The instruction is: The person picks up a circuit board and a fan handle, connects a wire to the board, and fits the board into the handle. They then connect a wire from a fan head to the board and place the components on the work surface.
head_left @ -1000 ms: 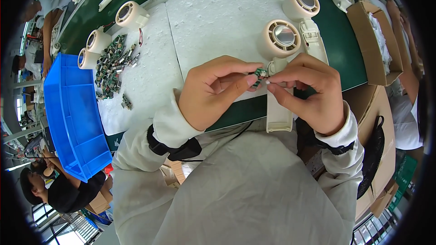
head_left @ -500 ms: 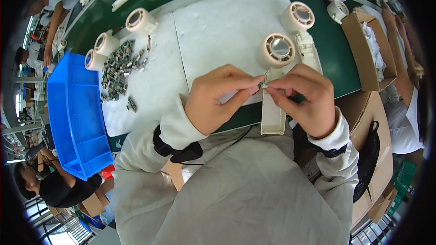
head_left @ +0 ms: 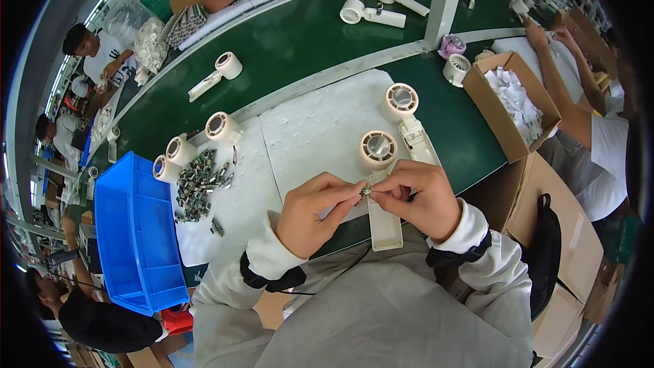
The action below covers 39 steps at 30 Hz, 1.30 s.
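Pinched between fingertips, a small green circuit board is held by my left hand and my right hand together. Both hands are closed, and the fingers partly hide the board. Directly under them lies a cream handheld fan, its round head beyond my fingers and its open, hollow handle pointing toward me. A second fan lies just behind, its handle shell open upward. To the left, a pile of small circuit boards rests on the white foam sheet.
A blue divided bin stands at the left, beside several fan heads. On the right is a cardboard box of white pieces. Beyond a metal rail, more fans lie on the green surface. Co-workers sit around.
My view has tilted upward, so the scene sits lower and more of the far bench shows. Both hands keep their pinch on the circuit board above the fan handle.
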Tool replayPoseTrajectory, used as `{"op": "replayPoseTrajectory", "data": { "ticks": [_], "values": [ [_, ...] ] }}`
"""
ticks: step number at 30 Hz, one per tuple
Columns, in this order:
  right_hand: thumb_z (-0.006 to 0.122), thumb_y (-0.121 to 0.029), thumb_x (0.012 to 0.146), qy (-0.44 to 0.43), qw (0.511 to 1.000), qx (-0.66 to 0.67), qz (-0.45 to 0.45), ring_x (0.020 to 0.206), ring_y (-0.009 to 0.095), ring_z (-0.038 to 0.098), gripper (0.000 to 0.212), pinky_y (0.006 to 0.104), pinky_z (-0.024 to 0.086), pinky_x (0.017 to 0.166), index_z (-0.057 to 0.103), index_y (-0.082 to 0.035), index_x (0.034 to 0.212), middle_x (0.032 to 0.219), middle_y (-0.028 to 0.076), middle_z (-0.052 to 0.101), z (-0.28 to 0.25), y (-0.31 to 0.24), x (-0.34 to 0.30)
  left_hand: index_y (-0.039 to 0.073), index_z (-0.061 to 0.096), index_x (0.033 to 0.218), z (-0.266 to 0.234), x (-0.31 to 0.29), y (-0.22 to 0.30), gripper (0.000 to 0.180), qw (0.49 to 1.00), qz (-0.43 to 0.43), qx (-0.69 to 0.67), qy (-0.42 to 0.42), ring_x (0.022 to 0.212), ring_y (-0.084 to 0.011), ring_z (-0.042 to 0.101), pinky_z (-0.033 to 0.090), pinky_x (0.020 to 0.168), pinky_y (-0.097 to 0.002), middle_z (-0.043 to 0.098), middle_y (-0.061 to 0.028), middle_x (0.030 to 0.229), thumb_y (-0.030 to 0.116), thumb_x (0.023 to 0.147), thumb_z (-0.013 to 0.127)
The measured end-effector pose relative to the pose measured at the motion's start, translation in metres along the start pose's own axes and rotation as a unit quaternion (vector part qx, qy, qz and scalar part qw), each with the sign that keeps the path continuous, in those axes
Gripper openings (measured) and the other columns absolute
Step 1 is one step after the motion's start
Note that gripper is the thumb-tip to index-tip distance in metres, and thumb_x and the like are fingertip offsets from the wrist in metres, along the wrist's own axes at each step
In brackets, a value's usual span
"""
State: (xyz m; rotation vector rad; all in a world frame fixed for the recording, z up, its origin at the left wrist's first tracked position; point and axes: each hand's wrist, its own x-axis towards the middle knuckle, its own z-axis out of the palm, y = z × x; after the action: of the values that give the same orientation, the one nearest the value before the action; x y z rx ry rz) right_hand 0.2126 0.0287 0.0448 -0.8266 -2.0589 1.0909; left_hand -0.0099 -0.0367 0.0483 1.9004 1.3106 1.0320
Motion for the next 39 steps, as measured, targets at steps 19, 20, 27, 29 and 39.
{"op": "replayPoseTrajectory", "data": {
  "ticks": [19,20,27,29,39],
  "values": [
    [0.084,-0.011,0.077,0.018,0.965,-0.18,-0.189,0.076,0.022,0.064,0.016,0.0339,0.052,0.063,0.078,-0.006,0.091,0.082,0.004,0.069,-0.005,0.018,0.0,-0.006,0.069,0.119,-0.008,0.011,-0.026,0.022,0.952,-0.13,-0.238,-0.139,0.1,-0.0203,0.071,0.06,0.086,-0.0329,0.068,-0.0127,0.109,-0.001,0.099,0.063],
    [0.083,-0.012,0.078,0.016,0.968,-0.171,-0.184,0.076,0.023,0.063,0.015,0.0347,0.052,0.064,0.078,-0.006,0.09,0.082,0.004,0.068,-0.005,0.02,0.001,-0.007,0.069,0.119,-0.008,0.013,-0.029,0.021,0.947,-0.135,-0.252,-0.145,0.1,-0.0207,0.071,0.06,0.086,-0.033,0.068,-0.013,0.109,-0.001,0.099,0.063],
    [0.085,-0.01,0.076,-0.006,0.983,-0.116,-0.142,0.077,0.023,0.064,0.017,0.0341,0.052,0.065,0.079,-0.006,0.092,0.082,0.005,0.069,0.001,0.031,0.007,-0.006,0.07,0.117,-0.008,0.014,-0.049,0.02,0.928,-0.153,-0.294,-0.17,0.103,-0.0225,0.071,0.06,0.087,-0.0337,0.067,-0.0145,0.111,-0.002,0.099,0.062],
    [0.085,-0.009,0.076,-0.018,0.984,-0.11,-0.14,0.078,0.023,0.064,0.017,0.0345,0.051,0.066,0.079,-0.006,0.092,0.082,0.005,0.069,0.003,0.033,0.007,-0.005,0.07,0.119,-0.004,0.01,-0.059,0.021,0.931,-0.116,-0.308,-0.159,0.103,-0.0231,0.071,0.06,0.087,-0.0337,0.067,-0.0143,0.111,-0.004,0.099,0.062],
    [0.084,-0.007,0.078,-0.036,0.981,-0.116,-0.15,0.077,0.021,0.063,0.017,0.0334,0.051,0.065,0.079,-0.005,0.094,0.082,0.006,0.068,0.0,0.039,0.015,-0.003,0.069,0.122,-0.006,0.015,-0.058,0.026,0.945,-0.087,-0.272,-0.158,0.1,-0.0232,0.071,0.058,0.09,-0.0331,0.067,-0.0143,0.111,-0.007,0.097,0.062]
  ]
}}
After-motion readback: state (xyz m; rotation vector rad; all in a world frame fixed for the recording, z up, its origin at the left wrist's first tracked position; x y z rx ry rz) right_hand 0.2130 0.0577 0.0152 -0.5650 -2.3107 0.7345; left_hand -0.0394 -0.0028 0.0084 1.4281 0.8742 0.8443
